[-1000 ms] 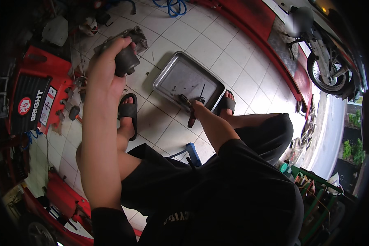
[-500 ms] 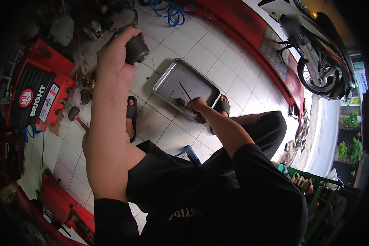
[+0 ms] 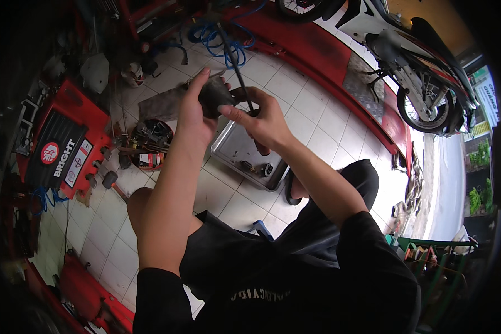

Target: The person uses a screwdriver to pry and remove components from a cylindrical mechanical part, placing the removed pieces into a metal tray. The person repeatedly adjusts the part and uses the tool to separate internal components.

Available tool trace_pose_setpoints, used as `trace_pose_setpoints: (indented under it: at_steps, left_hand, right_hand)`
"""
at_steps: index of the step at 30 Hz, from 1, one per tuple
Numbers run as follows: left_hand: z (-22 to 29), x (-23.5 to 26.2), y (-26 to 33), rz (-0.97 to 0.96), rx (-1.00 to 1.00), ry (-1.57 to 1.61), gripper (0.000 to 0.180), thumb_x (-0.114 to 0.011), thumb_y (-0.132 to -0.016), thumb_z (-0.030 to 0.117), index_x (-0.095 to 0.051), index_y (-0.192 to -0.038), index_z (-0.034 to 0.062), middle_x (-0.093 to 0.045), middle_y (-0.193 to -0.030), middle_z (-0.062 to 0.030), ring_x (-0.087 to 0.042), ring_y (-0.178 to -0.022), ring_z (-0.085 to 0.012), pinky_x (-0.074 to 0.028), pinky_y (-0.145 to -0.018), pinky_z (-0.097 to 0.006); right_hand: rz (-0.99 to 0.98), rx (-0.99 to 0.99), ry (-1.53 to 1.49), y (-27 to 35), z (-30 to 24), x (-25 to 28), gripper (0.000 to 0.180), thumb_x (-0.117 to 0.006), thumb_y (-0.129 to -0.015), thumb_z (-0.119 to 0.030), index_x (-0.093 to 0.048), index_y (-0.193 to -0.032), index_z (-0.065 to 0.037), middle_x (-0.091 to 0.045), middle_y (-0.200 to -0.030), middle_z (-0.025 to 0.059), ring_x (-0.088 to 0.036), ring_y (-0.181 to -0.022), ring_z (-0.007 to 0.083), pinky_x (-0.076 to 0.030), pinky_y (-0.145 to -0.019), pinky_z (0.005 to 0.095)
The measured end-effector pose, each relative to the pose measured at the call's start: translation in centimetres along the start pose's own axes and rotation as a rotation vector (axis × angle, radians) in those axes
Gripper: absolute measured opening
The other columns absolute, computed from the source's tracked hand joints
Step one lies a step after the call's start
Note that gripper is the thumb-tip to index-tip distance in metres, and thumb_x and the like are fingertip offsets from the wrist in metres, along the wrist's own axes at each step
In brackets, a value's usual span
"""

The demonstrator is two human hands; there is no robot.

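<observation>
In my left hand point(image 3: 193, 106), fingers wrap round a dark cylindrical metal part point(image 3: 216, 97) that looks like a small motor housing. My right hand point(image 3: 268, 123) is closed on a screwdriver point(image 3: 232, 60), whose long dark shaft points up and away past the cylinder. The right thumb reaches the cylinder's near right side. Fingers cover most of the screwdriver's handle. Below both hands, a rectangular metal tray point(image 3: 226, 154) lies on the tiled floor. Two small dark parts, one blocky point(image 3: 247, 166) and one round point(image 3: 268, 168), rest in its near end.
A red and black machine point(image 3: 67, 145) stands at left, beside a hammer point(image 3: 110, 179) and a round container of tools point(image 3: 150, 139). Blue hose point(image 3: 234, 53) coils at the back. A red lift platform point(image 3: 317, 53) and a motorcycle point(image 3: 412, 72) occupy the right.
My right hand has risen from the tray with the screwdriver and come to the dark cylinder. My left hand has brought the cylinder rightward and lower in view.
</observation>
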State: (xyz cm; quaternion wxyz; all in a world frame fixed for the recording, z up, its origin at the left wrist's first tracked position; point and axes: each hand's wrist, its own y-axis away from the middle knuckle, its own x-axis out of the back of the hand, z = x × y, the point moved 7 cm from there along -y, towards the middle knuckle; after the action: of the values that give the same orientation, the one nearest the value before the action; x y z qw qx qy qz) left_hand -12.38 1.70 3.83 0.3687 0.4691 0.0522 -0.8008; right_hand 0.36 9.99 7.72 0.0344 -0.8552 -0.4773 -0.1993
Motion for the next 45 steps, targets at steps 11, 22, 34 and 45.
trace_pose_setpoints:
  at_steps: [11, 22, 34, 45]
  left_hand:
    - [-2.0, -0.2, 0.5, -0.124, -0.07, -0.133, 0.063, -0.071, -0.09, 0.05, -0.053, -0.132, 0.0065, -0.059, -0.124, -0.0109, -0.055, -0.118, -0.0216, -0.041, -0.105, -0.039]
    - [2.7, 2.9, 1.6, 0.268, -0.125, -0.129, 0.068, -0.066, -0.092, 0.042, -0.044, -0.146, 0.007, -0.046, -0.141, -0.0112, -0.043, -0.133, -0.0251, -0.03, -0.115, -0.043]
    - [8.8, 4.2, 0.5, 0.349, -0.305, 0.034, 0.04, -0.063, -0.093, 0.026, -0.052, -0.119, -0.0024, -0.056, -0.122, -0.0202, -0.058, -0.116, -0.0343, -0.047, -0.104, -0.047]
    - [9.1, 4.6, 0.6, 0.303, -0.271, 0.008, 0.037, -0.064, -0.091, 0.023, -0.052, -0.119, 0.0018, -0.056, -0.112, -0.0103, -0.059, -0.101, -0.0238, -0.048, -0.093, -0.041]
  right_hand:
    - [0.195, -0.005, -0.281, -0.1, 5.5, -1.1, 0.058, -0.084, -0.08, -0.036, -0.067, -0.116, 0.007, -0.062, -0.063, 0.009, -0.053, -0.04, 0.0143, -0.04, -0.037, 0.0329]
    - [0.263, -0.635, 0.039, -9.2, 27.5, -3.3, 0.039, -0.09, -0.071, -0.034, -0.068, -0.074, -0.001, -0.057, -0.062, 0.0025, -0.052, -0.05, 0.0133, -0.046, -0.048, 0.0329]
    - [0.102, -0.874, 0.376, -11.2, 37.6, -10.9, 0.059, -0.084, -0.069, -0.046, -0.074, -0.097, 0.005, -0.076, -0.093, 0.0159, -0.075, -0.083, 0.0276, -0.059, -0.078, 0.0377]
    - [-0.092, -0.559, 0.699, -15.0, 37.7, -13.9, 0.07, -0.085, -0.065, -0.053, -0.073, -0.102, 0.006, -0.077, -0.089, 0.0161, -0.075, -0.094, 0.0302, -0.059, -0.085, 0.0388]
